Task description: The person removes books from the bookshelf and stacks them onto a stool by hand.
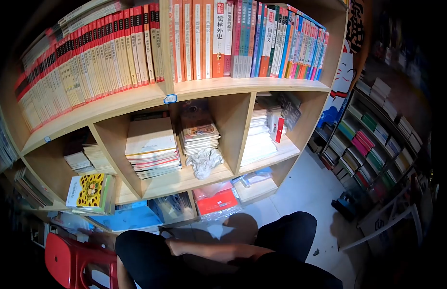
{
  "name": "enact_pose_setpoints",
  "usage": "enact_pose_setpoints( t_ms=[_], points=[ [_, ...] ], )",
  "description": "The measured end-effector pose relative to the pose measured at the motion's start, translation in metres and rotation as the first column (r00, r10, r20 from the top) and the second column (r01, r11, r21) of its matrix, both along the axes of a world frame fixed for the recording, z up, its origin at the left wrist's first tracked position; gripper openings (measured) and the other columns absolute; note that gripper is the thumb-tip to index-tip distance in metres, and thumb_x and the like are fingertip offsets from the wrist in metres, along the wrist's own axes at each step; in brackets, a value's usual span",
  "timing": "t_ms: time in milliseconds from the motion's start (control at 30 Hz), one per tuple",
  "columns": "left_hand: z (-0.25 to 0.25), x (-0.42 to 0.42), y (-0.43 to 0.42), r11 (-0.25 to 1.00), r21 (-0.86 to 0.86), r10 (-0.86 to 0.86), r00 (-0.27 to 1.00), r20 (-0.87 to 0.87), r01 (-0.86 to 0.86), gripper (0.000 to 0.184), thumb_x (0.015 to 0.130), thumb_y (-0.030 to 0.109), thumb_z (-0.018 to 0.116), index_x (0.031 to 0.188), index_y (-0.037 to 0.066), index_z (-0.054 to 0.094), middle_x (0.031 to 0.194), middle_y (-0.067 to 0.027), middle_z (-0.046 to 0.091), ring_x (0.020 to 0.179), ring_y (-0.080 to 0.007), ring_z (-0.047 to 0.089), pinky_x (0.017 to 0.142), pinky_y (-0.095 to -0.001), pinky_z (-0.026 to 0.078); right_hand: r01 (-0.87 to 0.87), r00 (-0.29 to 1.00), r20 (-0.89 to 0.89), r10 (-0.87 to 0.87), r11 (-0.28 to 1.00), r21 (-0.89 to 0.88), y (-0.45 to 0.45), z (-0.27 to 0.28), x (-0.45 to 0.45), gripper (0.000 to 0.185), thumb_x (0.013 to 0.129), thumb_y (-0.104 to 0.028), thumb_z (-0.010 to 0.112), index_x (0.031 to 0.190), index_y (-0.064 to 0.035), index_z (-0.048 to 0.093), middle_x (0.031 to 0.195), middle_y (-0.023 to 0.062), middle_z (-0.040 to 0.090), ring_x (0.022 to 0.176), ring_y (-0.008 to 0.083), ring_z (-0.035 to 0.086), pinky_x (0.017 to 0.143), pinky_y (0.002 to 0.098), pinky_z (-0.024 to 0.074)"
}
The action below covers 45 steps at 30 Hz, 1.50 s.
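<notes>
The right hand [173, 246], apparently, lies near the left knee [139, 241], its grip indiscernible; the left hand is out of view. Nearest the right hand, the blue packet [129, 217] sits ahead-left, low in the shelf [242, 85], long axis crosswise; the red packet [217, 204] lies ahead-right.

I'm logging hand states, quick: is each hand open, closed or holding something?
Left hand: not in view, cannot be told.
Right hand: cannot be told; fingers too dark to make out.
</notes>
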State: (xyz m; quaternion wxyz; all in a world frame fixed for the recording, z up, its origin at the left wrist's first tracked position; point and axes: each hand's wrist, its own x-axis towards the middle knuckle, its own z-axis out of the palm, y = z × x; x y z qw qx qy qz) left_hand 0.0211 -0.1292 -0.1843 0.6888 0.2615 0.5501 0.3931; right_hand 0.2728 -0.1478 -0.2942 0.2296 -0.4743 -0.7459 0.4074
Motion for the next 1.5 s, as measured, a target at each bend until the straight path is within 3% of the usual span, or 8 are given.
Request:
enact_pose_setpoints(
  t_ms=[733,967,1067,1133,1233,1333,1400,1500],
  points=[
    [0.016,-0.036,-0.026,0.994,0.102,0.051,0.991,-0.125,-0.039,0.02,0.1,0.023,0.059,0.088,0.009,0.066,0.082,-0.0001,0.061,0.071,-0.0108,0.057,0.064,-0.0283,0.046,0.33,0.904,0.327,-0.276,0.937,-0.119,-0.041,0.107,0.053,0.042,0.087,-0.038,0.069,0.101,0.0014,0.073,0.094,0.0228,0.074,0.094,0.0413,0.071,0.083,0.0525,0.0553],
    [0.039,-0.055,0.044,0.881,0.47,0.108,0.947,-0.303,0.05,0.022,0.101,0.021,0.06,0.082,0.009,0.062,0.076,0.0027,0.056,0.066,-0.0079,0.05,0.059,-0.0272,0.039,-0.323,0.719,0.402,0.566,0.786,-0.528,-0.022,0.282,0.172,0.043,0.096,-0.041,0.067,0.088,0.001,0.065,0.07,0.0059,0.061,0.06,0.0194,0.064,0.057,0.0338,0.0558],
    [0.103,-0.011,0.056,0.611,0.778,0.268,0.887,-0.375,0.144,0.027,0.101,0.011,0.06,0.076,0.008,0.051,0.066,0.009,0.041,0.061,-0.0003,0.033,0.054,-0.0238,0.021,-0.027,0.897,0.4,0.188,0.926,-0.376,-0.071,0.479,0.266,0.042,0.098,-0.04,0.066,0.104,0.0012,0.07,0.08,0.0103,0.069,0.071,0.0194,0.067,0.063,0.0341,0.0558],
    [0.167,0.037,0.037,0.572,0.787,0.176,0.903,-0.391,0.23,0.024,0.101,0.012,0.06,0.079,0.009,0.051,0.071,0.0075,0.042,0.066,-0.003,0.036,0.061,-0.0222,0.027,0.306,0.639,0.722,-0.266,0.949,0.079,-0.088,0.6,0.313,0.037,0.097,-0.036,0.067,0.097,0.001,0.069,0.081,0.0095,0.07,0.07,0.0176,0.067,0.066,0.0326,0.0552],
    [0.209,0.122,0.016,0.53,0.81,0.001,0.955,-0.297,0.251,0.018,0.097,0.003,0.059,0.08,0.006,0.056,0.067,0.0084,0.042,0.061,-0.0016,0.034,0.056,-0.0213,0.024,0.296,0.331,0.284,-0.9,0.385,0.874,-0.066,0.706,0.428,0.026,0.093,-0.028,0.07,0.102,-0.0035,0.073,0.088,0.0138,0.074,0.079,0.025,0.071,0.074,0.0391,0.0563],
    [0.186,0.182,0.01,0.494,0.715,-0.18,0.862,-0.474,0.496,0.012,0.093,0.007,0.066,0.082,0.001,0.066,0.059,0.0058,0.046,0.055,-0.004,0.04,0.049,-0.0252,0.029,-0.11,0.236,-0.015,-0.972,-0.041,0.993,-0.057,0.756,0.472,0.027,0.086,-0.013,0.075,0.109,-0.004,0.066,0.106,0.0141,0.071,0.094,0.0243,0.07,0.086,0.0375,0.054],
    [0.189,0.186,0.004,0.317,0.605,-0.087,0.658,-0.748,0.73,0.02,0.09,0.014,0.075,0.077,0.002,0.067,0.052,0.0002,0.042,0.048,-0.0068,0.039,0.047,-0.0284,0.03,-0.104,0.097,0.039,-0.995,0.029,0.994,-0.044,0.773,0.497,0.045,0.085,-0.014,0.078,0.127,-0.0061,0.064,0.128,0.0147,0.067,0.117,0.0249,0.065,0.098,0.0379,0.0507],
    [0.164,0.18,0.017,0.422,0.629,-0.285,0.754,-0.592,0.653,0.02,0.09,0.017,0.075,0.078,0.003,0.068,0.052,-0.0026,0.044,0.047,-0.0096,0.04,0.047,-0.0302,0.031,0.218,0.469,0.129,-0.874,0.257,0.942,-0.023,0.775,0.528,0.066,0.088,-0.023,0.077,0.149,-0.0142,0.054,0.139,0.0137,0.064,0.119,0.0262,0.065,0.103,0.0366,0.0492]
  ],
)
